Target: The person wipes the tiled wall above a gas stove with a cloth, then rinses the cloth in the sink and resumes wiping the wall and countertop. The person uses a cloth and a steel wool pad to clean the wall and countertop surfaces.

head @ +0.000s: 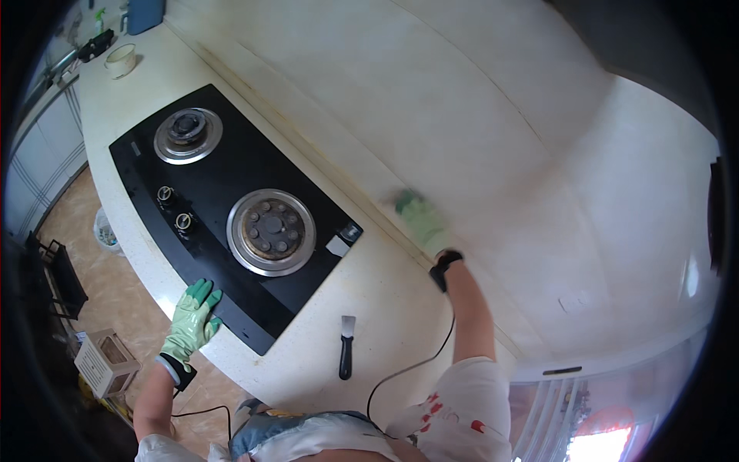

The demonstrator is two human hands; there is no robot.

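Note:
My left hand [193, 320], in a green rubber glove, rests with spread fingers on the front edge of a black two-burner gas cooktop [231, 167]. My right hand [421, 222], in a matching glove, is against the pale wall [462, 144] behind the counter. It is blurred, and something dark shows at its fingertips; whether it holds anything is unclear. A scraper with a black handle [346, 358] lies on the white countertop [306, 369] between my arms, its metal blade pointing toward the cooktop. Both wrists wear black bands with cables.
A cream cup [120, 62], a black object [96, 46], a green-topped spray bottle [99, 20] and a blue container [144, 16] stand at the counter's far end. A bagged bin [107, 231], a black rack [68, 280] and a beige plastic stool [104, 364] are on the floor at left.

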